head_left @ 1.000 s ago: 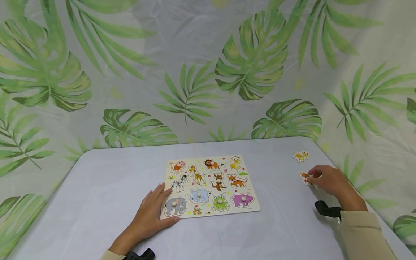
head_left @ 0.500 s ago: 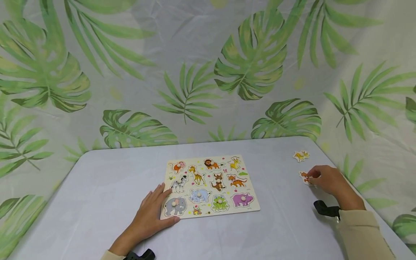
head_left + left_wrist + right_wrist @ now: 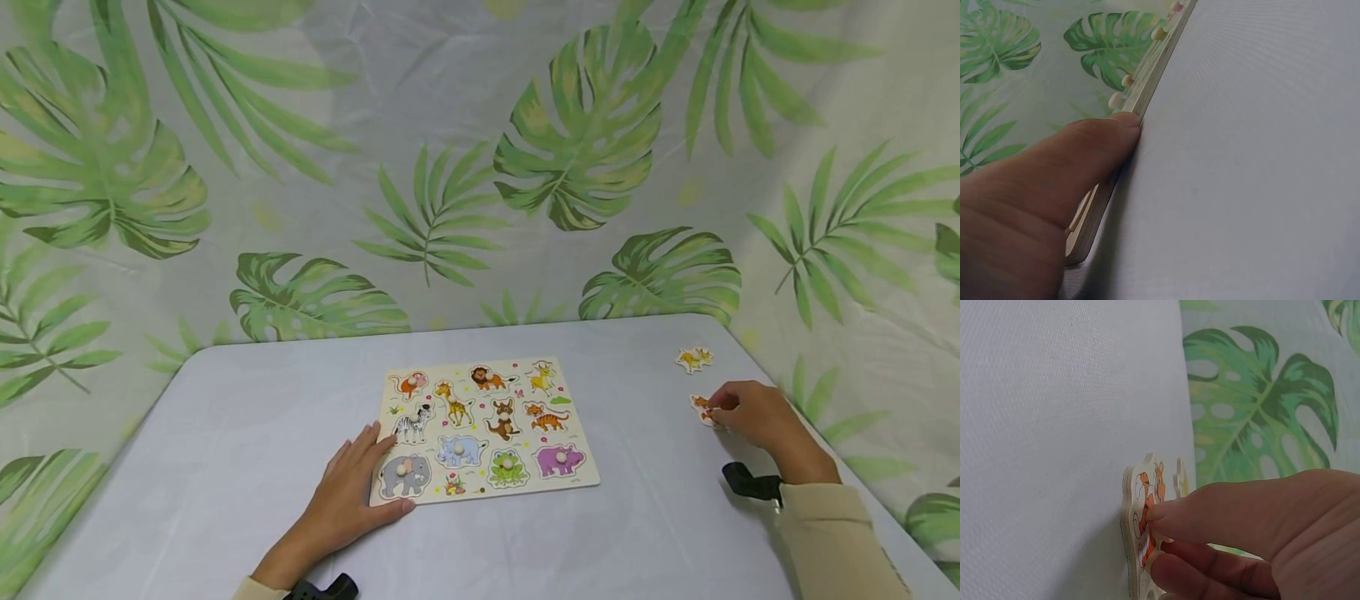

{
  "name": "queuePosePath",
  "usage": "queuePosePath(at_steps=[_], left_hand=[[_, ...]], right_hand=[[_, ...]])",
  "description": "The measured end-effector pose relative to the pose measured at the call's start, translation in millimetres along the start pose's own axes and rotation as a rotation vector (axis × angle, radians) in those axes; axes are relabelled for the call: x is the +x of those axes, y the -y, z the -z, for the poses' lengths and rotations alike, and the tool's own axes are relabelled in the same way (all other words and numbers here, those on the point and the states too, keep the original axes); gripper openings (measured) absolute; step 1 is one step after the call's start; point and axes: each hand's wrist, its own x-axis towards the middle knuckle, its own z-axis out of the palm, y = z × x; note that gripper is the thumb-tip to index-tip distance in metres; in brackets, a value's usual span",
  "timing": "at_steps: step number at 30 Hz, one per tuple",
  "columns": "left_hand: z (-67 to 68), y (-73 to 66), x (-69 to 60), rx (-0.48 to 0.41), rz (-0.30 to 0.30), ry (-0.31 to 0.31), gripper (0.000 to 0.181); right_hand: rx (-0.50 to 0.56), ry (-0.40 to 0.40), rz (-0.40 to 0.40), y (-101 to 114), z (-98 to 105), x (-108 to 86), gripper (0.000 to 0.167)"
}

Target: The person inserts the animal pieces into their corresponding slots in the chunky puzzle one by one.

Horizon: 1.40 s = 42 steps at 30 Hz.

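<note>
In the head view, my left hand [image 3: 343,492] lies at the near left corner of a wooden animal knob-puzzle board [image 3: 480,492], its fingers fairly straight. The thumb presses the board's front edge, seen closely in the left wrist view; the other fingers lie along the left side. Over at the right of the table, my right hand [image 3: 761,418] pinches an orange-and-white animal puzzle piece [image 3: 702,407] between thumb and fingers, which partly cover it. In the right wrist view this flat piece [image 3: 1144,515] shows a pale wooden edge. Beyond it lies a yellow animal piece [image 3: 694,360].
White cloth covers the table [image 3: 247,417]. A leafy-patterned curtain [image 3: 450,167] hangs behind it and along the right side. Round knobs [image 3: 1116,100] stand up from the board. A black wrist camera mount [image 3: 752,483] sits under the right wrist.
Almost nothing moves. My right hand keeps its pinch on the orange-and-white piece, with a very slight shift of the wrist to the left. The left hand stays on the board.
</note>
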Motion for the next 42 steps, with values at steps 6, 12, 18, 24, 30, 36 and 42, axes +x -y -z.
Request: queuePosePath(at_steps=[6, 12, 18, 24, 30, 36, 42], left_hand=[[0.1, -0.6, -0.5, -0.007, 0.001, -0.004, 0.092], [0.1, -0.6, 0.0, -0.006, 0.000, -0.007, 0.092], [0.0, 0.1, 0.2, -0.008, 0.001, 0.000, 0.092], [0.1, 0.6, 0.5, -0.005, 0.000, -0.004, 0.092], [0.6, 0.2, 0.7, -0.007, -0.002, -0.003, 0.092], [0.4, -0.1, 0.7, -0.003, -0.002, -0.008, 0.092], [1.4, -0.7, 0.2, -0.012, -0.006, -0.007, 0.092]], right_hand=[[0.011, 0.011, -0.021, 0.7, -1.2, -0.7, 0.013], [0.015, 0.003, -0.020, 2.8, -0.3, -1.9, 0.010], [0.011, -0.003, -0.014, 0.1, -1.9, -0.5, 0.010], [0.013, -0.019, 0.000, -0.8, -2.4, -0.3, 0.010], [-0.005, -0.058, 0.022, -1.4, -0.7, -0.7, 0.010], [-0.004, -0.059, 0.028, 1.9, -3.5, 1.8, 0.012], [-0.001, -0.075, 0.070, 11.2, -8.7, 5.1, 0.012]])
